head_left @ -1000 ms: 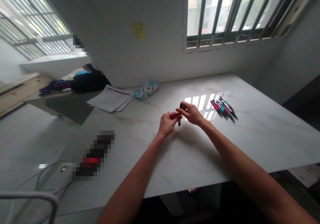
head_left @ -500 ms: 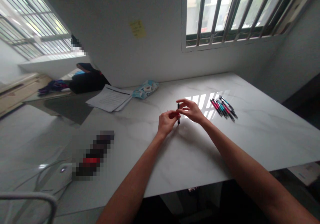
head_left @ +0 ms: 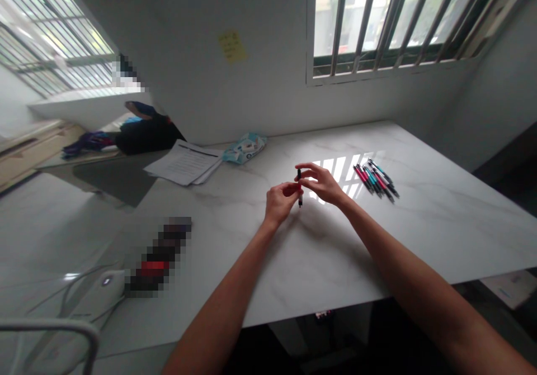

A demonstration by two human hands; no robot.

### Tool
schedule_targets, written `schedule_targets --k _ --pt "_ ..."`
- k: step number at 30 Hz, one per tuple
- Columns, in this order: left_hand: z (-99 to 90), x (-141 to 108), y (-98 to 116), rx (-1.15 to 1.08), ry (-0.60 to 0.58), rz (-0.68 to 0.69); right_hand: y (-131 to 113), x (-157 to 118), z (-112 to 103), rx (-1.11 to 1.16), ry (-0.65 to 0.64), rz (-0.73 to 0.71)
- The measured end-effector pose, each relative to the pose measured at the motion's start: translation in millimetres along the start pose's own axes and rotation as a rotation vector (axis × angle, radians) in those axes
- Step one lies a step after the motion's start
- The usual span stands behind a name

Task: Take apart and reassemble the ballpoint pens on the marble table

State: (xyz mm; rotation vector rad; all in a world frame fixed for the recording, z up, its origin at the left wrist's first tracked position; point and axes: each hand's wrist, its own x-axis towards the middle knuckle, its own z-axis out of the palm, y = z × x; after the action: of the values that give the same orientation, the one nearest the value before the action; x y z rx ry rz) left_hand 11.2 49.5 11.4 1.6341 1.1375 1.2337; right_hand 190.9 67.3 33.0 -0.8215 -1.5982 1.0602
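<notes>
Over the middle of the white marble table (head_left: pixel 419 235) both my hands meet on one pen (head_left: pixel 299 188), a black and red one held nearly upright. My left hand (head_left: pixel 277 203) grips its lower part between thumb and fingers. My right hand (head_left: pixel 319 184) pinches the upper part with fingertips. A row of several more pens (head_left: pixel 375 180), red, teal and black, lies on the table to the right of my right hand, near the sunlit patch.
A stack of printed papers (head_left: pixel 184 164) and a blue wipes packet (head_left: pixel 245 148) lie at the back left. A blurred-out object (head_left: pixel 157 257) and a white device with cables (head_left: pixel 96 297) sit near the left front edge. A barred window is behind.
The pen has turned more upright and shifted slightly left in my hands. My right fingers have moved along its upper part. The row of pens has not moved.
</notes>
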Motion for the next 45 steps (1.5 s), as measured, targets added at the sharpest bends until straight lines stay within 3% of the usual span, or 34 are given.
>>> schedule_targets --k 15,19,24,30,36,41,45 --pt "0.0 0 -1 0.045 0.001 -0.006 0 1 -1 0.063 -0.03 0.002" --pt "-0.1 0 1 0.055 0.0 0.008 2 1 -3 0.028 0.033 0.01" --pt "0.1 -1 3 0.072 0.0 0.005 4 3 -7 0.125 -0.019 0.024" --pt "1.1 -2 1 0.052 -0.017 -0.012 -1 3 -8 0.04 0.068 0.016" --pt "1.3 -1 -4 0.023 -0.028 -0.055 -30 13 -9 0.083 0.211 -0.036" --pt "-18.0 12 -15 -0.023 0.053 -0.076 -26 30 -9 -0.062 0.334 -0.008" --pt "-47.5 27 -31 -0.075 0.266 -0.109 10 23 9 -0.443 0.152 0.171"
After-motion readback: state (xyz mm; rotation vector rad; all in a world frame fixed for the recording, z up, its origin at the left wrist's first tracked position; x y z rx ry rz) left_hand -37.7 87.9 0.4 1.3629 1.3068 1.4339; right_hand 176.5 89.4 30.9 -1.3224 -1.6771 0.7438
